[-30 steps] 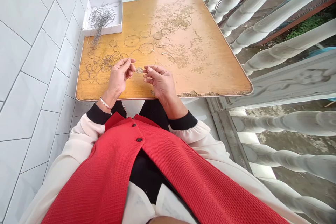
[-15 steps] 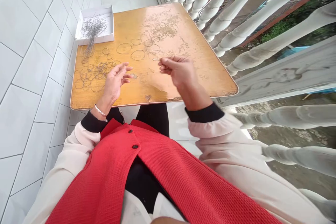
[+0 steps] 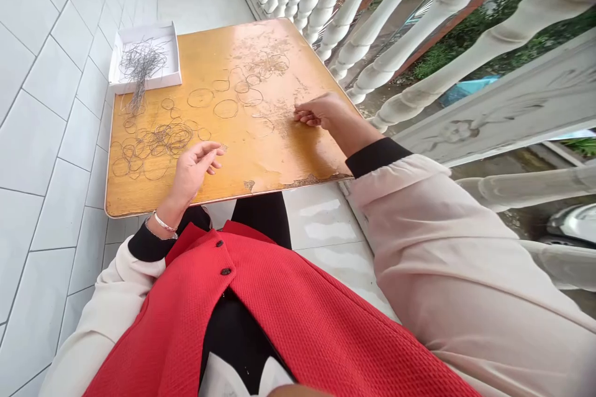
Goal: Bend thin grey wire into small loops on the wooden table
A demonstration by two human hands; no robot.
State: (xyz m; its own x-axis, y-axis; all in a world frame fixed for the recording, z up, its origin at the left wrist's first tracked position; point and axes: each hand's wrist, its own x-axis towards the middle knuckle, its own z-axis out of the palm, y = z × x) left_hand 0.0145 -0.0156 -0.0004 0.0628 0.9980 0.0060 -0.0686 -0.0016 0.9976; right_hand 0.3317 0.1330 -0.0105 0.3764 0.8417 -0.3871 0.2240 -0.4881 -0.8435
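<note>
My left hand [image 3: 193, 167] hovers over the near edge of the table, to the right of a heap of thin wire rings [image 3: 162, 139]. Its fingers are loosely bent with small gaps, and nothing shows in them. Over the right part of the wooden table [image 3: 279, 164], my right hand [image 3: 321, 113] has its fingers curled into a pinch. Whatever these fingertips hold, if anything, is too small to make out. Several separate wire rings [image 3: 226, 108] lie flat left of the right hand, and more rings are scattered farther back.
A white box [image 3: 162, 82] at the table's back left corner has a bundle of dark wires [image 3: 142, 65] spilling over its front side. White tiles [image 3: 49, 80] form the wall on the left. A white balustrade [image 3: 367, 77] runs along the right.
My right hand has moved right across the table, away from the loose rings. My left hand has drawn its fingers closer together. The whole view has shifted somewhat.
</note>
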